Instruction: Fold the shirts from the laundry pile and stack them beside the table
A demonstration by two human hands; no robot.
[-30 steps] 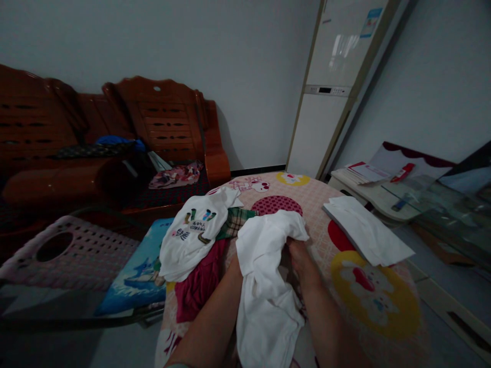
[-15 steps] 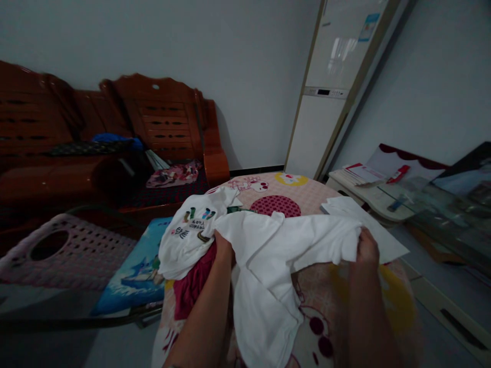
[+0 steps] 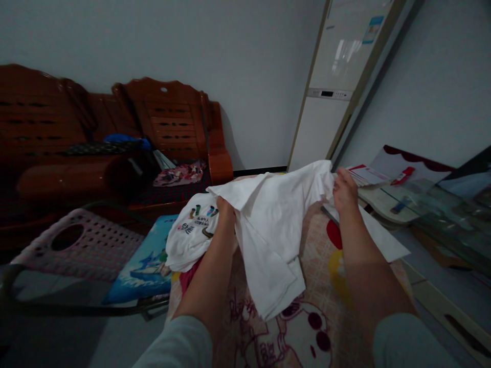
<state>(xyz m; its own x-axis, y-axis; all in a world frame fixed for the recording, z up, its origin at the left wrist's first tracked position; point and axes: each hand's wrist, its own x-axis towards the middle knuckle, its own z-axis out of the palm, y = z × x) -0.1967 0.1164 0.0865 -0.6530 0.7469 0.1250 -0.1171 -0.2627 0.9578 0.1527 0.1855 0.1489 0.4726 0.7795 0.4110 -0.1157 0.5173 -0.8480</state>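
Both my hands hold a plain white garment [image 3: 276, 225] up above a round table with a pink patterned cloth [image 3: 318, 306]. My left hand [image 3: 225, 209] grips its left top edge, fingers closed. My right hand [image 3: 344, 188] grips its right top edge, higher and farther out. The garment hangs down between my arms in loose folds. Under my left hand lies a white printed shirt [image 3: 192, 232] on a dark red cloth [image 3: 186, 278].
A folded white garment [image 3: 379, 240] lies on the table's right side. At the left stand a pink perforated stool [image 3: 76, 243], a blue picture cushion [image 3: 143, 266] and a wooden sofa [image 3: 115, 138]. A tall white appliance [image 3: 330, 102] stands behind; a glass cabinet [image 3: 433, 204] sits right.
My hands drew apart and rose, stretching the bunched white garment out and lifting it off the table. My right hand moved up and right.
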